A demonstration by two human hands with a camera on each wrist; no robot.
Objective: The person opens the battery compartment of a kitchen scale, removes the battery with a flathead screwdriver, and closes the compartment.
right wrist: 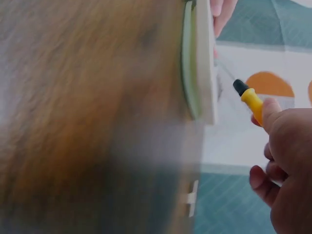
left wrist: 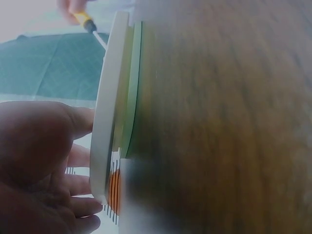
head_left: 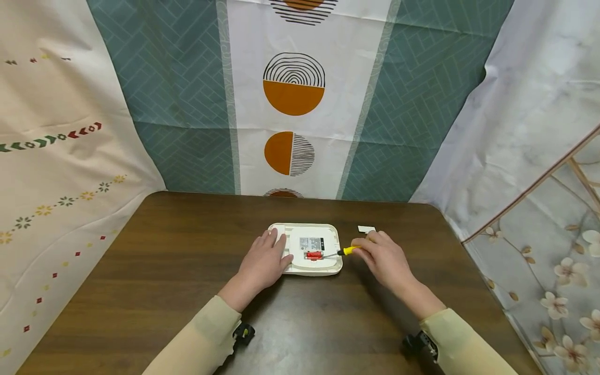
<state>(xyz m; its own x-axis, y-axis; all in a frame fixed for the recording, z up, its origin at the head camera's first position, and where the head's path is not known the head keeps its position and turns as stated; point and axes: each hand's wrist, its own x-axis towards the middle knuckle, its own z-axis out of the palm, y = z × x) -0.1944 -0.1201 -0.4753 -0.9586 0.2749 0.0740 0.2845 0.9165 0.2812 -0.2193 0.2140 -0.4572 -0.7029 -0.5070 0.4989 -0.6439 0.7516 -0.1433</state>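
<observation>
A flat white device [head_left: 333, 239] with rounded corners, resembling an upturned kitchen scale, lies on the table. Red batteries [head_left: 314, 255] sit in a slot near its front, below a grey label. My left hand [head_left: 263, 263] rests on the device's left part, fingers extended; the left wrist view shows them reaching over the device's edge [left wrist: 109, 97]. From the right, my right hand [head_left: 386, 263] pinches the yellow handle of a screwdriver [head_left: 349, 250]. Its metal shaft reaches to the batteries' right end; whether the tip touches them is too small to tell.
A small white piece [head_left: 366, 228], perhaps a battery cover, lies on the brown wooden table [head_left: 197, 234] just beyond my right hand. Patterned cloths [head_left: 187, 94] hang behind the table and along both sides.
</observation>
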